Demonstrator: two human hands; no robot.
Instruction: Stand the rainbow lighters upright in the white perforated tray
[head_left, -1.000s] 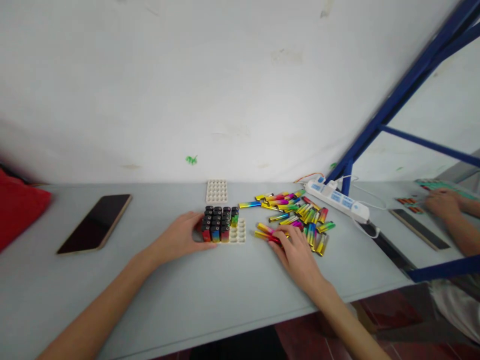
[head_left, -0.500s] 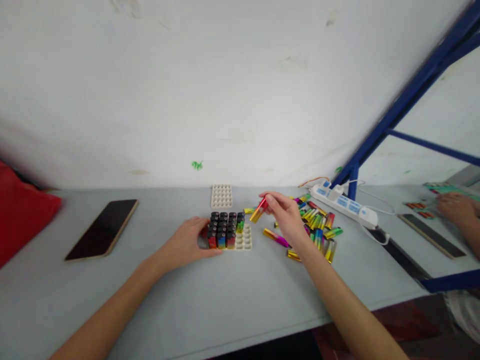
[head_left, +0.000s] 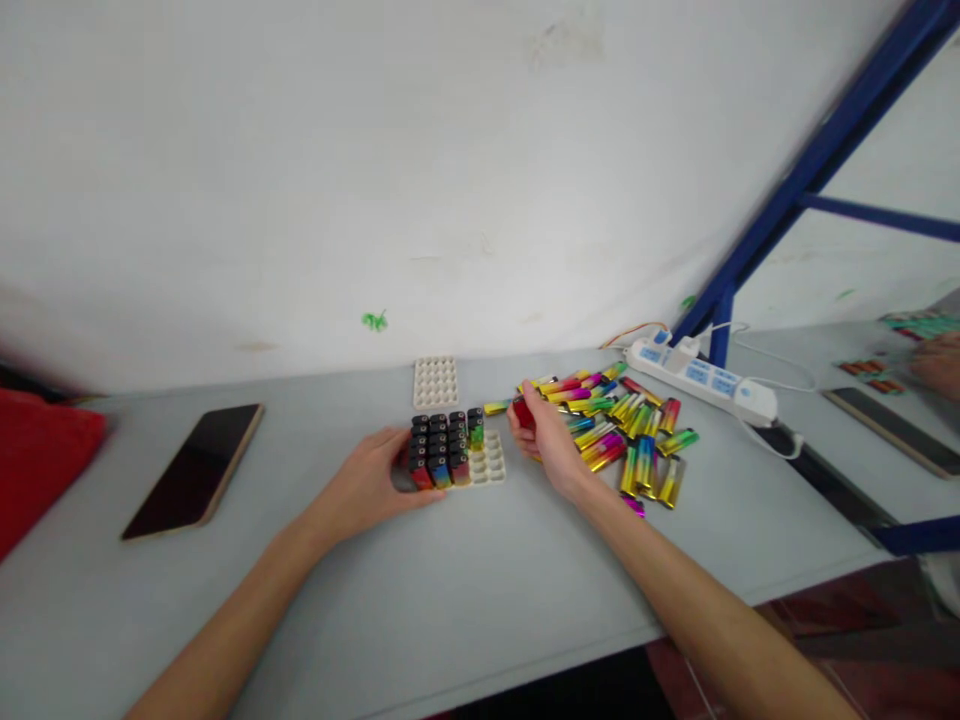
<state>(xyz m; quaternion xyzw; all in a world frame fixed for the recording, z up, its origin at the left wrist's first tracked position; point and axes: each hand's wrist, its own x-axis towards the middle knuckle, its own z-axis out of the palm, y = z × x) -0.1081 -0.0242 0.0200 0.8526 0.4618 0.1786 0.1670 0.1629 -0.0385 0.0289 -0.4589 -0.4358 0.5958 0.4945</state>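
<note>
My left hand [head_left: 369,478] curls round the left side of a cream tray [head_left: 489,462], thumb along the front. Black-topped lighters [head_left: 439,450] with shiny coloured bodies stand upright in rows over its left part, while round sockets show on the right. My right hand [head_left: 551,440] is closed on a red lighter [head_left: 523,412], mostly covered by the fingers, above the table right of the tray. Beside and behind this hand lies a loose pile of metallic rainbow lighters [head_left: 637,430]. One yellow lighter [head_left: 496,407] lies between the tray and the hand.
Behind the filled tray rests another cream tray [head_left: 435,383]. A dark phone [head_left: 193,470] and a red item [head_left: 45,450] are at left. To the right are a white power strip [head_left: 697,378] with cables and a blue metal frame [head_left: 772,240]. Another person's hand [head_left: 937,365] shows far right.
My right hand has turned, its fingers now curled over the red lighter that hung tilted before. My left hand stays at the tray. The view has shifted slightly.
</note>
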